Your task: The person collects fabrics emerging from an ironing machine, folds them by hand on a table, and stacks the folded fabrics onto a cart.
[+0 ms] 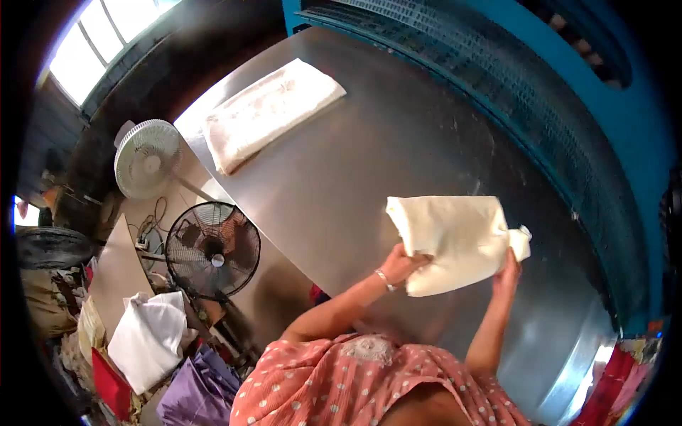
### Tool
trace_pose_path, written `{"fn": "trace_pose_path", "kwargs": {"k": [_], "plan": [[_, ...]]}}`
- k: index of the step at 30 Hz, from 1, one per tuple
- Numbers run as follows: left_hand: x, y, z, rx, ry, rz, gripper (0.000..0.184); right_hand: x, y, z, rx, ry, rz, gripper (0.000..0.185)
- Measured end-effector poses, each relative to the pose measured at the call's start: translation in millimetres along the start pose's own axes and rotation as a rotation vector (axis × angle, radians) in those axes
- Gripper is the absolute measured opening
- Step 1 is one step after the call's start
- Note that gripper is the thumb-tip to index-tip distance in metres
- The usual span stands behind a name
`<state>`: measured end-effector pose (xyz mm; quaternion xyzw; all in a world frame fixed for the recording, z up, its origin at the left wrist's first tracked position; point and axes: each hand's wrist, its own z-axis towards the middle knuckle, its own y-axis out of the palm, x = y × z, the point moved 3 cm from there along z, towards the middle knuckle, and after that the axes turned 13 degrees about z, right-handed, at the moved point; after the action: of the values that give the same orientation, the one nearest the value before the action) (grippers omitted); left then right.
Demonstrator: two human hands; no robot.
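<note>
- a loose top in salmon pink, the cloth finely crinkled and gathered in soft folds
- round white dots scattered all over it, some bigger than others
- a pale, lace-like patch on the front, cream to white, its fine pattern too blurred to read
- a wide, curved neckline in the same pink
- short sleeves, with both forearms bare
- a shiny, silver-looking bracelet, a narrow band around the left wrist
- left hand and right hand both ungloved
</note>
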<state>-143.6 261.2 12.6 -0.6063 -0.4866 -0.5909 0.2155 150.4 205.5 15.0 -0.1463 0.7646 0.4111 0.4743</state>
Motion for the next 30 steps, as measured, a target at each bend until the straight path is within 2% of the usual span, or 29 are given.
{"fn": "trace_pose_path", "kwargs": {"k": [1,2,4,5,7,8,9,10,11,12,13,15,17,19,21,22,23,25,26,28,29,30], "plan": [[19,-38,2,0.037,-0.015,0.025,0.021,21,27,18,0.043,-0.057,-0.034,0.043],[33,-76,4,0.068,-0.062,0.046,0.021,33,76,24,0.034,-0.018,-0.074,0.039],[90,-149,-1,0.210,0.026,0.110,0.021,56,185,34,-0.191,-0.013,-0.070,0.033],[110,-186,-1,0.235,0.042,0.091,0.021,61,245,33,-0.322,-0.012,-0.089,0.037],[152,-259,-8,0.354,0.214,0.245,0.020,72,350,21,-0.424,-0.043,-0.012,0.033],[155,-305,-9,0.322,0.273,0.142,0.018,81,390,21,-0.480,-0.049,0.010,0.031],[176,-335,-16,0.433,0.298,0.245,0.016,89,430,17,-0.548,-0.081,0.046,0.029],[197,-365,-23,0.549,0.310,0.350,0.015,102,463,20,-0.565,-0.107,0.063,0.030],[219,-386,-28,0.617,0.231,0.390,0.016,116,489,26,-0.643,-0.020,0.041,0.034],[232,-400,-24,0.767,0.501,0.326,0.017,130,509,32,-0.635,0.002,-0.034,0.028],[240,-420,-24,0.687,0.519,0.330,0.017,145,531,34,-0.639,-0.008,-0.047,0.025],[233,-463,-7,0.915,0.434,0.433,0.019,189,559,47,-0.674,0.049,0.024,0.024],[196,-510,21,0.939,0.509,0.503,0.021,235,554,65,-0.584,0.216,-0.170,0.027],[145,-552,41,0.927,0.334,0.798,0.025,259,513,66,-0.514,0.200,-0.367,0.030],[138,-538,38,0.989,0.074,0.911,0.027,274,448,71,-0.442,0.028,-0.472,0.033],[139,-540,40,0.956,0.068,1.066,0.031,276,408,75,-0.436,-0.139,-0.559,0.034],[134,-543,38,0.920,0.050,1.011,0.032,268,365,73,-0.419,-0.299,-0.644,0.035],[129,-545,31,0.850,0.026,0.911,0.034,220,295,48,-0.270,-0.410,-0.909,0.034],[134,-539,23,0.884,0.024,1.098,0.035,190,265,36,-0.227,-0.538,-1.107,0.032],[120,-537,13,0.971,0.075,1.032,0.036,150,183,21,-0.060,-0.530,-1.131,0.030],[120,-533,10,0.979,0.008,1.063,0.037,132,139,14,0.047,-0.519,-1.159,0.029],[115,-534,11,0.950,0.108,1.074,0.037,117,90,4,0.139,-0.532,-1.252,0.029]]}}
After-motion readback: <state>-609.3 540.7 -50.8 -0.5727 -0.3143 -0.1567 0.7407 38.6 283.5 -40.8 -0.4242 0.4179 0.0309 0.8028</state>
